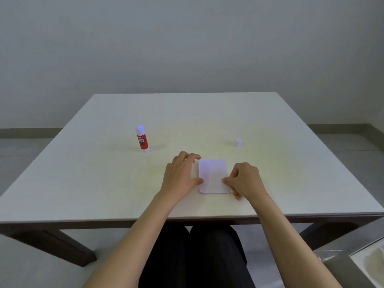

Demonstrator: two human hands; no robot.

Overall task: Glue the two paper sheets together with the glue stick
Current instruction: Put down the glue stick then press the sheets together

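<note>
A small white paper (213, 176) lies flat on the table (104, 183), near the front edge; I cannot tell whether it is one sheet or two stacked. My left hand (180, 173) rests at its left edge, fingers spread, thumb touching the paper. My right hand (244, 179) sits at the right edge with fingers curled and thumb and fingertips on the paper's border. A red glue stick (142, 139) stands upright, uncapped, to the back left. Its white cap (237, 141) stands apart at the back right.
The table's front edge runs just behind my wrists. A dark table leg (62, 244) shows at lower left. A glass-topped surface (369, 258) juts in at lower right. A grey wall stands behind the table.
</note>
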